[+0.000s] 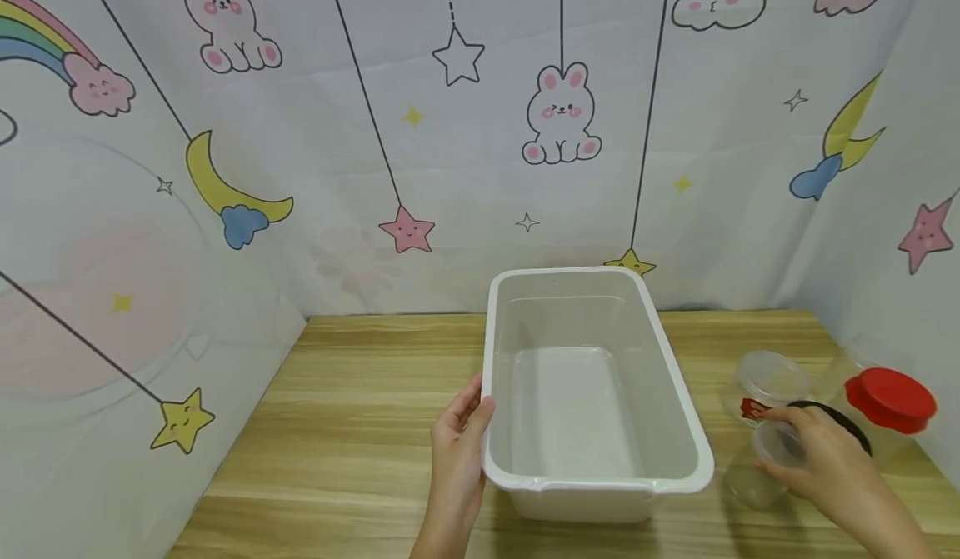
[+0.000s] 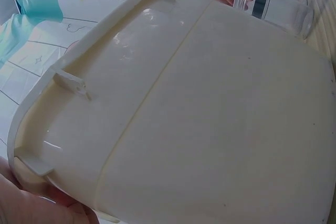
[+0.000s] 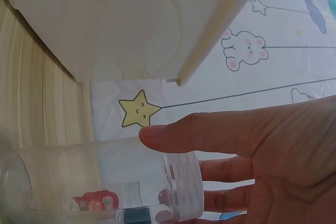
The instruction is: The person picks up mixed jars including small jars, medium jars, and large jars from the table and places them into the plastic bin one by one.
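A deep white plastic basin [image 1: 573, 413] stands on the wooden table, its inside bare. My left hand [image 1: 456, 451] holds its left rim, thumb over the edge and fingers against the outer wall; the left wrist view shows the basin's side [image 2: 210, 114] filling most of the frame. To the right of the basin, my right hand [image 1: 840, 467] grips a clear plastic jar [image 1: 756, 482] near its top. In the right wrist view the thumb lies at the neck of this jar [image 3: 126, 166], with the other fingers around its clear lid [image 3: 185, 187].
Close by the right hand stand a jar with a red lid [image 1: 892, 396], a jar with a black lid [image 1: 838, 419] and a tub with a clear lid [image 1: 772, 376]. Printed cloth [image 1: 480, 151] hangs along the table's back and sides.
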Demonstrator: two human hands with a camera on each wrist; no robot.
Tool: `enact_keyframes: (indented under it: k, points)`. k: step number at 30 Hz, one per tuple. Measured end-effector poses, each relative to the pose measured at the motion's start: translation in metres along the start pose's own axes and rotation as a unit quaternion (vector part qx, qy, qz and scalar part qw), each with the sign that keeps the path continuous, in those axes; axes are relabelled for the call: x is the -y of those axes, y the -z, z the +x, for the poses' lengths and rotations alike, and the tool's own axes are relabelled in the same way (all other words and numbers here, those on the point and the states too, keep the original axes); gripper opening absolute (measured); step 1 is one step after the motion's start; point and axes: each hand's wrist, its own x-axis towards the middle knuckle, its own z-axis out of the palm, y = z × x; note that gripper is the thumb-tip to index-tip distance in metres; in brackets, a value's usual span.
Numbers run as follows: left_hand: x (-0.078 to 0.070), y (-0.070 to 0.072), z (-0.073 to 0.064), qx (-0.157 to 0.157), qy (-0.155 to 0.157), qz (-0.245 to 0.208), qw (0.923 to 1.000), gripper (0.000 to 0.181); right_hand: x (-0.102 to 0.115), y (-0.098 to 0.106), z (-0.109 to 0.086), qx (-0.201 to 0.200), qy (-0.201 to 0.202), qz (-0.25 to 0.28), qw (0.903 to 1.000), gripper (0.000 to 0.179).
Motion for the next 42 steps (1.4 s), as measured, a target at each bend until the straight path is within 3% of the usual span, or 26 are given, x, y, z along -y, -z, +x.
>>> enact_keyframes:
  k: [11,21,34,42]
  points:
    - [0.0,0.0,0.0,-0.005,0.003,0.007,1.0,0.042,-0.006,-0.003,-0.002,-0.063,0.031,-0.005,0.9975,0.058]
    - [0.0,0.0,0.001,0.0,0.001,0.005,1.0,0.041,-0.007,0.003,0.002,-0.087,0.063,-0.006,0.9942,0.058]
    - [0.0,0.0,0.0,-0.001,0.0,0.001,1.0,0.044,0.003,0.024,0.015,-0.043,0.039,0.013,0.9982,0.058]
    - [0.0,0.001,0.0,0.0,-0.002,0.003,1.0,0.044,0.014,0.037,0.024,-0.02,0.031,-0.002,0.9993,0.061]
